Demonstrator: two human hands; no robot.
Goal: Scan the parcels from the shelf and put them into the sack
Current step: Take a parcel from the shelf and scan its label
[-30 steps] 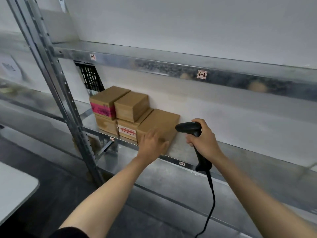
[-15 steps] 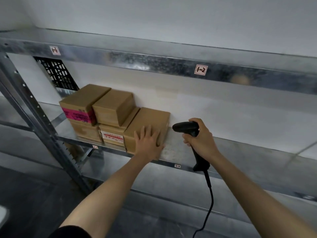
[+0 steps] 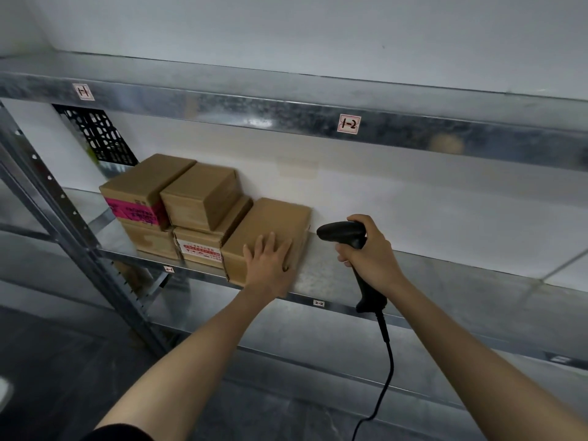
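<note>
Several brown cardboard parcels stand on the metal shelf point(image 3: 445, 275). The rightmost parcel point(image 3: 273, 218) lies flat, and my left hand point(image 3: 269, 262) rests on its near right corner, fingers spread over the top and front edge. To its left are a parcel with a red-and-white label point(image 3: 199, 246), a plain parcel stacked on it point(image 3: 200, 198), and a parcel with a pink label point(image 3: 140, 192) on another box point(image 3: 149, 241). My right hand point(image 3: 370, 253) grips a black corded barcode scanner point(image 3: 345, 233), its head pointing left toward the rightmost parcel. No sack is in view.
An upper shelf beam point(image 3: 286, 113) with tags "1-1" and "1-2" runs overhead. A slanted perforated upright point(image 3: 63, 230) stands at the left. A black plastic crate point(image 3: 95, 135) sits behind the parcels. A lower shelf point(image 3: 318, 342) lies below.
My left hand reached forward and settled on the rightmost parcel's near corner. The view swung right and closer to the shelf. The scanner hand stayed about where it was.
</note>
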